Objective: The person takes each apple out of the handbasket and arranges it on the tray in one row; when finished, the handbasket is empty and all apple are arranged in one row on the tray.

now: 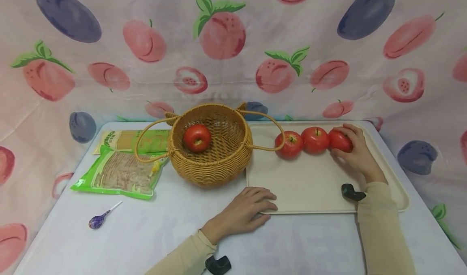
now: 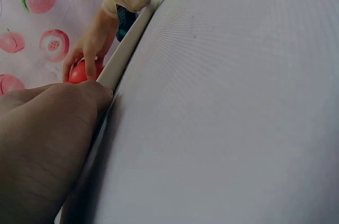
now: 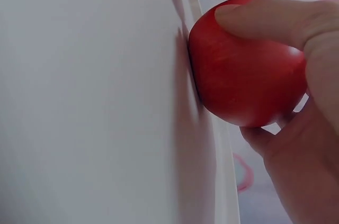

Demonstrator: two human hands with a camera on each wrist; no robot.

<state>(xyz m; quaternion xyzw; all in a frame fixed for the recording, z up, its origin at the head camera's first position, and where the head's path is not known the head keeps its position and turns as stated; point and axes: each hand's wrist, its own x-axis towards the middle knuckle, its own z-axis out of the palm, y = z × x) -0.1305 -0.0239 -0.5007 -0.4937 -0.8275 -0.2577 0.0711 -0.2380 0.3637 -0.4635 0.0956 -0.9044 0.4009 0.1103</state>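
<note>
My right hand (image 1: pixel 356 152) grips a red apple (image 1: pixel 339 140) at the back right of the cream tray (image 1: pixel 303 186). In the right wrist view the thumb lies along one side of this apple (image 3: pixel 238 70), with fingertips showing behind it; its underside is at the tray surface. Two more red apples, a middle one (image 1: pixel 315 140) and a left one (image 1: pixel 290 145), stand beside it in a row. My left hand (image 1: pixel 245 210) rests with relaxed fingers at the tray's front left corner, holding nothing.
A wicker basket (image 1: pixel 213 173) with two raised handles stands left of the tray, with one red apple (image 1: pixel 197 137) inside. Further left lie a noodle pack (image 1: pixel 124 140), a green-edged bag (image 1: pixel 124 171) and a purple-wrapped lollipop (image 1: pixel 98 221). Fruit-print cloth (image 1: pixel 233 80) hangs behind the table.
</note>
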